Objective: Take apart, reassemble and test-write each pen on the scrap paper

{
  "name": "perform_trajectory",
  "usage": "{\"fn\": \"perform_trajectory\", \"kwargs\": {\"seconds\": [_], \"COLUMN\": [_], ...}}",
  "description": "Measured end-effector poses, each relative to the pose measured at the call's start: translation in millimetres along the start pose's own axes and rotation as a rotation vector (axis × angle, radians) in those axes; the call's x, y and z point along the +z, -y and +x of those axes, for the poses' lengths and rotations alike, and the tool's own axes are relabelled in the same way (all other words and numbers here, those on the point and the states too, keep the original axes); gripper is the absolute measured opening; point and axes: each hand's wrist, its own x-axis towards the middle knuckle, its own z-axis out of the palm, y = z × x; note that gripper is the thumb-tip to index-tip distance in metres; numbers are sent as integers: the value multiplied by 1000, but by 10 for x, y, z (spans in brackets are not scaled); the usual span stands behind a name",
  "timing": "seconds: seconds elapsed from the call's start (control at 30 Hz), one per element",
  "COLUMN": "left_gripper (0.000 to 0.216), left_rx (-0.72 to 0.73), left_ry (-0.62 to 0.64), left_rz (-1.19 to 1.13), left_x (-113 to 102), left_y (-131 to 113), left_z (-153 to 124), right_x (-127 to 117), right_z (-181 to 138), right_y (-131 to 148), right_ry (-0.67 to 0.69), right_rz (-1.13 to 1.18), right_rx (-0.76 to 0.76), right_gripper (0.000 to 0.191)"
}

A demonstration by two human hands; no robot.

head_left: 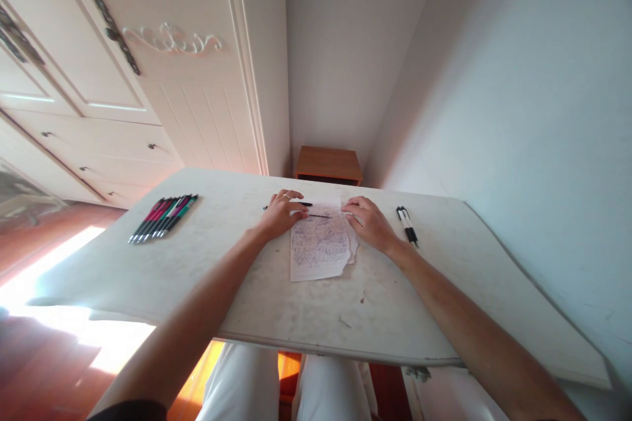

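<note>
A scribbled-over sheet of paper [320, 247] lies in the middle of the white table [207, 263]. My left hand [282, 212] rests at the paper's upper left corner, fingers curled round a thin dark pen [320, 216] that lies across the top of the sheet. Another dark pen [307, 204] lies just beyond that hand. My right hand [368, 222] lies on the paper's upper right edge with fingers flat and slightly bent, holding nothing.
Several red, pink and green pens [164, 217] lie in a row at the table's left. Two black-and-white pens [407, 225] lie right of my right hand. A brown stand [328, 164] sits in the far corner; a white wardrobe [148, 79] is at left.
</note>
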Motion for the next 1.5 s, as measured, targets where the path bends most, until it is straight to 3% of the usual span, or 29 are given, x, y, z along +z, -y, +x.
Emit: {"fn": "perform_trajectory", "kwargs": {"seconds": [0.47,0.87,1.17,1.5], "left_gripper": [13,16,15,15], "left_rx": [36,218,115,116], "left_ry": [-36,-73,-65,30], "left_rz": [6,-34,10,-2], "left_x": [43,10,10,55], "left_y": [-33,-371,-235,-216], "left_z": [23,0,13,-16], "right_x": [52,24,-56,-107], "right_z": [-11,-1,15,-26], "right_y": [38,128,-33,-181], "right_ry": [-21,-43,-85,83], "right_rz": [22,-9,-90,-210], "right_rx": [-31,-83,-46,-15], "right_gripper": [23,14,13,12]}}
